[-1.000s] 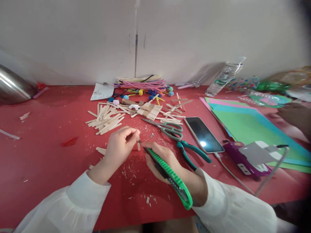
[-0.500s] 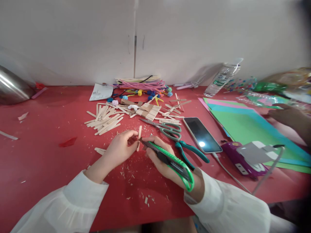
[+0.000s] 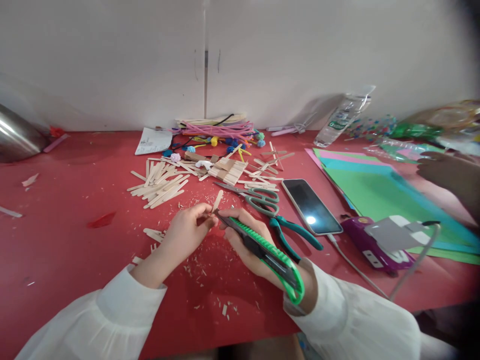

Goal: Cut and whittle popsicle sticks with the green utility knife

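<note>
My left hand (image 3: 189, 231) pinches a short wooden craft stick (image 3: 218, 201), which points up and slightly right. In my right hand (image 3: 249, 240) is a green and black utility knife (image 3: 268, 252), its front end against the stick by my left fingertips. Small wood shavings (image 3: 225, 309) are scattered on the red table below and around both hands. Grey-handled scissors (image 3: 262, 200) and teal-handled pliers (image 3: 296, 232) lie just beyond and right of my right hand. A pile of craft sticks (image 3: 161, 182) lies beyond my left hand.
A phone (image 3: 312, 206) with a cable, a purple power strip (image 3: 375, 245) and coloured paper (image 3: 360, 185) lie right. A tilted bottle (image 3: 343, 117) stands behind. Another person's hand (image 3: 446, 172) is at far right. Pipe cleaners (image 3: 217, 129) lie at the back; a metal container (image 3: 18, 134) is left.
The stick in my left hand has tilted to the right, and its lower end no longer shows below my fingers. The other person's hand has shifted slightly. The view has moved a little.
</note>
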Demonstrator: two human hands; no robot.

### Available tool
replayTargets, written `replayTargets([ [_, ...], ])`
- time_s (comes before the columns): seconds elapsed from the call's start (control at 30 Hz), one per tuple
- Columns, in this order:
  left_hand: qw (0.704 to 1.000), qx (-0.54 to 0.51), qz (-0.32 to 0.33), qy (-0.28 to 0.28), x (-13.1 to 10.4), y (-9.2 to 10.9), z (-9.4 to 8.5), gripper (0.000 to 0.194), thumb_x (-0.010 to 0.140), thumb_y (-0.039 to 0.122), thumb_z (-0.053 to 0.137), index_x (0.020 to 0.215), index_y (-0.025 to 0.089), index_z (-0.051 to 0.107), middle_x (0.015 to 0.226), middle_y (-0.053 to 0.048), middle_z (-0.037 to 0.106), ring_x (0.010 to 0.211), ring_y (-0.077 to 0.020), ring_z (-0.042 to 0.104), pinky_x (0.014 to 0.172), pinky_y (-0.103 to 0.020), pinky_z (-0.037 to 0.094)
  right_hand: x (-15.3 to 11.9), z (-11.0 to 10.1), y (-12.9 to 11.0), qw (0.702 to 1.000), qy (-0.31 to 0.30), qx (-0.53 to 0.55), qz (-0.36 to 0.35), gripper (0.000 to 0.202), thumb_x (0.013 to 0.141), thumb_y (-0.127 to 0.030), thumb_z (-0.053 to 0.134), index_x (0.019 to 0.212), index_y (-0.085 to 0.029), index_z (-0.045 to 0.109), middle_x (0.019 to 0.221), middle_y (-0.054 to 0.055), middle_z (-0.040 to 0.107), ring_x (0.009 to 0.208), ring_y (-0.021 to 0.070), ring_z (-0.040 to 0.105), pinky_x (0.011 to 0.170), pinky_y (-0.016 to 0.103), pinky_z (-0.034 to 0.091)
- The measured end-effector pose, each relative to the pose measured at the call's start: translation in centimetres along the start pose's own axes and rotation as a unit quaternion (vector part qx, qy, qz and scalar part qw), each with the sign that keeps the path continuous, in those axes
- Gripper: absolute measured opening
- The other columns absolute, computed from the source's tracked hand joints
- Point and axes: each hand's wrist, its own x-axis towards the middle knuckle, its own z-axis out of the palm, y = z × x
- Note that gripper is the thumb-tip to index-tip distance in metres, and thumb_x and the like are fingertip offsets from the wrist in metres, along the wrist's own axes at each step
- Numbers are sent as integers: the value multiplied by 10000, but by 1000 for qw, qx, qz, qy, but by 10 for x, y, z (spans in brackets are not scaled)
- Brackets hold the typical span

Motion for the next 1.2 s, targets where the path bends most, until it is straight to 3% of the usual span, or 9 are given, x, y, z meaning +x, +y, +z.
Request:
replayTargets([
  [0.17,999,-40,-14,-4,-1,0,1,169,845,364,495,827,204,544,676,2,670,494,-152,595,522,-246,432,0,-3,-3,1000,5,-10,0,225,840,-152,465,1050,-199,535,837,39,667,664,142,642,621,247,521],
  [0.33,995,-97,-10,11,-2,-3,7,245,849,368,503,1008,186,545,830,-53,698,603,-185,683,587,-277,503,1,0,3,998,54,-9,-37,237,832,-139,473,1054,-200,529,828,32,677,673,132,656,625,232,518],
  [0.57,998,-29,-5,61,-7,5,13,299,842,346,496,1068,172,584,693,-26,686,574,-189,681,562,-274,505,-1,0,-1,996,60,-30,-59,217,810,-144,461,1013,-205,507,687,-7,625,503,103,581,483,201,459],
  [0.7,997,-2,9,78,-8,6,16,302,837,329,485,1070,184,611,639,-10,676,590,-184,679,553,-259,506,-4,0,-6,998,63,-2,-19,179,812,-148,471,980,-194,514,620,-39,578,434,82,507,456,196,435],
  [0.9,995,-3,27,97,-7,4,16,283,823,297,511,1067,196,612,700,-11,673,584,-164,662,540,-243,492,-6,1,-5,989,93,104,48,140,858,-196,481,983,-196,543,730,-8,639,622,120,621,580,228,498],
  [1.07,988,-122,-16,92,-3,8,19,272,769,315,577,1002,176,593,701,5,635,516,-145,647,513,-239,491,-5,4,1,976,99,177,74,149,891,-217,468,1021,-205,541,813,1,662,684,119,651,646,246,527],
  [1.2,951,-283,-102,65,1,16,19,280,655,314,666,873,164,576,664,23,627,461,-129,616,469,-231,491,-4,5,1,990,116,75,17,171,853,-185,484,1012,-196,549,780,12,674,616,121,649,571,228,513],
])
